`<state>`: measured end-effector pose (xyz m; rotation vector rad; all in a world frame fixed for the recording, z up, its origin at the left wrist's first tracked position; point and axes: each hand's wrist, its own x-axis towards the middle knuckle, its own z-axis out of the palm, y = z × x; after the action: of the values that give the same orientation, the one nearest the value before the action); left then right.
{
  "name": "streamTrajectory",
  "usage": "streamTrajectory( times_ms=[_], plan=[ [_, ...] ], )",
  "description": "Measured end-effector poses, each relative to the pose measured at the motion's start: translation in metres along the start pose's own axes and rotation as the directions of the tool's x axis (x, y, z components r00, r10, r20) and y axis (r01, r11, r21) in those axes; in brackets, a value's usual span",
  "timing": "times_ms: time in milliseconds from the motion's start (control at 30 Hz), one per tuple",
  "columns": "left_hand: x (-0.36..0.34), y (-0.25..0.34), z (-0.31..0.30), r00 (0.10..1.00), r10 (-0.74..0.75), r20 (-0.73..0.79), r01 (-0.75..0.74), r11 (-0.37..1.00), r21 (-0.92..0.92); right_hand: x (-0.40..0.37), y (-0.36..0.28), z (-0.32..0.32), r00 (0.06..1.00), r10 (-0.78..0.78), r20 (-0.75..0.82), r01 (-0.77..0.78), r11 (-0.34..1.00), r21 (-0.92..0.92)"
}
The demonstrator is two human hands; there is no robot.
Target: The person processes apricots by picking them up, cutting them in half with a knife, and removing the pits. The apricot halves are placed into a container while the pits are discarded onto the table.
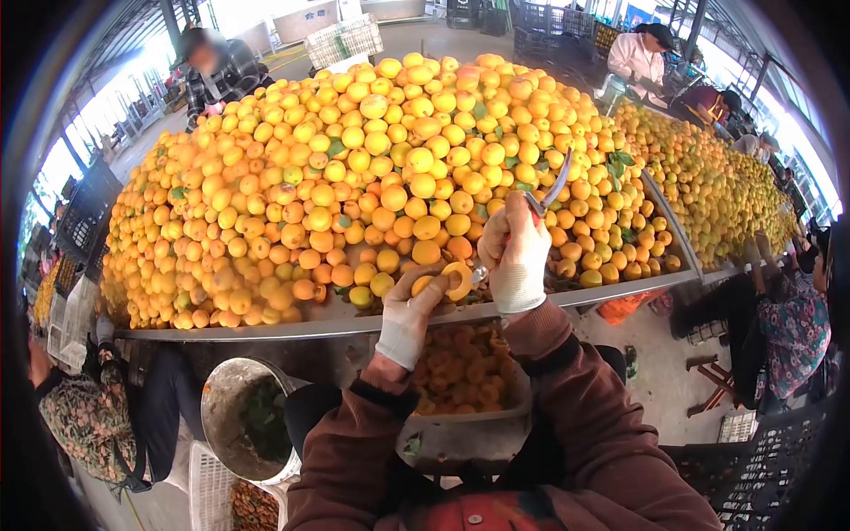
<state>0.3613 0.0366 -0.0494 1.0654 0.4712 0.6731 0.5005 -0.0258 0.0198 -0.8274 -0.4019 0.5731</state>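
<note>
My left hand (409, 319), in a fingerless-looking white glove, is closed on an apricot (459, 280) that shows a ring-like cut face. Just right of it, my right hand (516, 261) grips a knife (557, 184) whose curved blade points up and away. A shiny metal end (479, 275) sticks out below the right fist, right beside the apricot. Both hands are over the front metal edge (319, 331) of a table heaped with whole apricots (372, 168). Beneath them, a crate (465, 413) holds many cut apricots.
A white bucket (221, 416) with leaves stands left of my knees, by a white basket (209, 496) of pits. Black crates (748, 469) are at lower right. People sit on the left (93, 416) and right (792, 332); others work across the heap. A wooden stool (711, 386) stands right.
</note>
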Motion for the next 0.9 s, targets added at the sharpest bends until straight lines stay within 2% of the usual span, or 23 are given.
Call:
streamTrajectory(
  times_ms=[67, 167, 200, 267, 300, 333, 367, 400, 433, 467, 500, 567, 600, 667, 733, 800, 833, 900],
  plan=[
    [0.002, -0.004, -0.002, 0.999, 0.001, 0.049, -0.002, 1.000, 0.003, 0.000, 0.004, 0.004, 0.997, -0.074, 0.027, 0.075, 0.996, -0.051],
    [0.005, -0.006, -0.004, 0.996, 0.057, 0.067, -0.062, 0.995, 0.076, -0.002, 0.013, 0.010, 0.999, -0.027, -0.024, 0.025, 0.995, -0.102],
    [0.005, -0.005, -0.003, 0.996, 0.059, 0.063, -0.064, 0.995, 0.074, -0.001, 0.020, 0.012, 0.996, -0.076, -0.043, 0.071, 0.993, -0.099],
    [0.005, -0.003, -0.001, 0.999, -0.034, 0.021, 0.035, 0.998, -0.052, 0.001, 0.022, 0.014, 0.996, -0.065, -0.058, 0.060, 0.994, -0.088],
    [0.008, -0.011, -0.006, 0.999, -0.035, 0.018, 0.036, 0.998, -0.052, 0.002, 0.024, 0.015, 0.995, -0.057, -0.077, 0.051, 0.996, -0.075],
    [0.012, -0.025, -0.015, 0.989, 0.128, 0.073, -0.138, 0.980, 0.142, 0.002, 0.025, 0.014, 0.997, -0.056, -0.061, 0.055, 0.998, -0.015],
    [0.013, -0.021, -0.012, 0.949, 0.274, 0.159, -0.312, 0.896, 0.317, 0.003, 0.029, 0.014, 0.997, -0.054, -0.059, 0.054, 0.998, -0.015],
    [0.011, -0.018, -0.009, 0.948, 0.275, 0.158, -0.313, 0.895, 0.318, 0.006, 0.033, 0.014, 0.994, -0.052, -0.094, 0.051, 0.999, -0.015],
    [0.009, -0.014, -0.005, 0.993, 0.097, 0.068, -0.100, 0.994, 0.049, 0.008, 0.036, 0.014, 0.990, -0.051, -0.129, 0.049, 0.999, -0.015],
    [0.008, -0.007, 0.001, 0.994, -0.102, 0.032, 0.106, 0.966, -0.235, 0.011, 0.037, 0.013, 0.991, -0.053, -0.125, 0.052, 0.999, -0.011],
    [0.011, -0.009, 0.003, 0.995, -0.096, 0.031, 0.100, 0.967, -0.232, 0.014, 0.037, 0.012, 0.985, -0.025, -0.170, 0.035, 0.998, 0.054],
    [0.021, -0.021, 0.002, 0.992, 0.117, -0.044, -0.117, 0.993, -0.001, 0.022, 0.040, 0.006, 0.978, 0.005, -0.209, 0.021, 0.993, 0.120],
    [0.025, -0.021, 0.001, 0.986, 0.160, -0.036, -0.156, 0.984, 0.088, 0.027, 0.046, 0.000, 0.970, 0.061, -0.235, -0.018, 0.984, 0.179],
    [0.025, -0.019, 0.003, 0.989, 0.143, -0.026, -0.140, 0.985, 0.100, 0.036, 0.054, -0.008, 0.952, 0.139, -0.272, -0.068, 0.965, 0.254],
    [0.029, -0.021, 0.001, 0.992, 0.123, -0.018, -0.120, 0.986, 0.112, 0.043, 0.059, -0.011, 0.945, 0.141, -0.294, -0.057, 0.959, 0.277],
    [0.036, -0.030, -0.005, 0.965, 0.259, 0.052, -0.264, 0.950, 0.167, 0.046, 0.064, -0.014, 0.930, 0.153, -0.334, -0.049, 0.953, 0.300],
    [0.039, -0.034, -0.009, 0.965, 0.257, 0.051, -0.261, 0.951, 0.167, 0.048, 0.067, -0.016, 0.929, 0.155, -0.335, -0.051, 0.953, 0.300],
    [0.041, -0.032, -0.015, 0.978, 0.197, 0.062, -0.207, 0.932, 0.298, 0.048, 0.073, -0.023, 0.917, 0.207, -0.340, -0.098, 0.946, 0.310]
  ],
)
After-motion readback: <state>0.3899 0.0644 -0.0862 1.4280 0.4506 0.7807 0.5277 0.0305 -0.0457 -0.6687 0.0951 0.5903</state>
